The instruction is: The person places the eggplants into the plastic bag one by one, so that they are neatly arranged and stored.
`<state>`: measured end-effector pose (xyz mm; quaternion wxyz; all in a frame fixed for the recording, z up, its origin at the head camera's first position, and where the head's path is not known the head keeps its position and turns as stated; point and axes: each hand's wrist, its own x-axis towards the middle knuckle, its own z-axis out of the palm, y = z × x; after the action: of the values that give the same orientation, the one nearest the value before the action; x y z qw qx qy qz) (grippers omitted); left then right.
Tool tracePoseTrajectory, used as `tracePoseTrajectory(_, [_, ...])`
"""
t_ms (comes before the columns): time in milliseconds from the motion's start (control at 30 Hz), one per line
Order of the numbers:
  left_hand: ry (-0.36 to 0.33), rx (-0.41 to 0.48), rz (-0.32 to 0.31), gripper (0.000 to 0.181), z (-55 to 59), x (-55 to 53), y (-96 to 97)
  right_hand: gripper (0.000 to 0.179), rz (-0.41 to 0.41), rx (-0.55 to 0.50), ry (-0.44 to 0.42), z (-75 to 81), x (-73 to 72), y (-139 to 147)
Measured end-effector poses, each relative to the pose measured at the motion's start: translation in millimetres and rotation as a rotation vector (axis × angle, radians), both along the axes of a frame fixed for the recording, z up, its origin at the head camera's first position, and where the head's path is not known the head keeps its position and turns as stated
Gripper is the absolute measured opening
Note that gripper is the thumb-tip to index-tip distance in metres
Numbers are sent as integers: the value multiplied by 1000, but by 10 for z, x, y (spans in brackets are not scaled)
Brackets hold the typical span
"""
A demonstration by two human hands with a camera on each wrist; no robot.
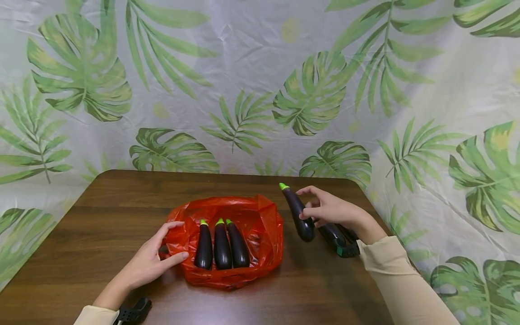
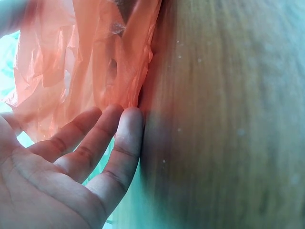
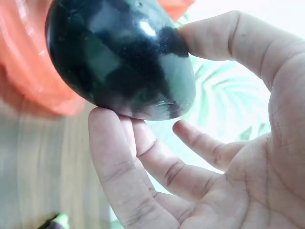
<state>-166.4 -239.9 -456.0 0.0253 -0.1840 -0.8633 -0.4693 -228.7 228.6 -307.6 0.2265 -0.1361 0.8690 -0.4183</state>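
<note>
Three dark purple eggplants [image 1: 222, 248] with green stem ends lie side by side in an open red plastic bag [image 1: 271, 239]. My left hand [image 1: 150, 257] rests at the bag's left side with thumb and fingers spread. In the left wrist view its fingertips [image 2: 129, 125] touch the outside of the red plastic [image 2: 52, 62]. To the right of the bag, my right hand [image 1: 331, 207] pinches another eggplant [image 1: 298, 214] between thumb and fingers, stem end up and leaning left. Its glossy rounded bottom [image 3: 124, 62] fills the top of the right wrist view.
More eggplants [image 1: 332, 234] lie on the brown wooden table [image 1: 122, 203], partly hidden under my right hand and wrist. One stem end [image 3: 62, 220] shows low in the right wrist view. A leaf-patterned curtain [image 1: 252, 67] hangs behind the table.
</note>
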Motion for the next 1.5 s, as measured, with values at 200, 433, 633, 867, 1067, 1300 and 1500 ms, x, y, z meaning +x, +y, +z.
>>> tracePoseTrajectory(200, [3, -5, 0, 71, -9, -4, -10, 67, 9, 9, 35, 185, -10, -190])
tracePoseTrajectory(433, [10, -1, -1, 71, -11, -5, -12, 67, 24, 56, 68, 420, 0, -529])
tracePoseTrajectory(633, [7, -8, -1, 72, -4, -3, -9, 68, 66, 39, 62, 507, -21, -884])
tracePoseTrajectory(867, [11, -9, -7, 72, -1, -6, -8, 69, 137, 34, 75, 450, -48, -1282])
tracePoseTrajectory(1067, [28, -16, -5, 72, 22, -5, -10, 70, 161, 38, 89, 392, -28, -1564])
tracePoseTrajectory(1300, [17, -6, -11, 73, 28, -6, -18, 72, 182, 72, 70, 246, -61, -1762])
tracePoseTrajectory(1500, [13, -23, -1, 73, -5, -14, -17, 72, 178, 123, 31, 74, -80, -1783])
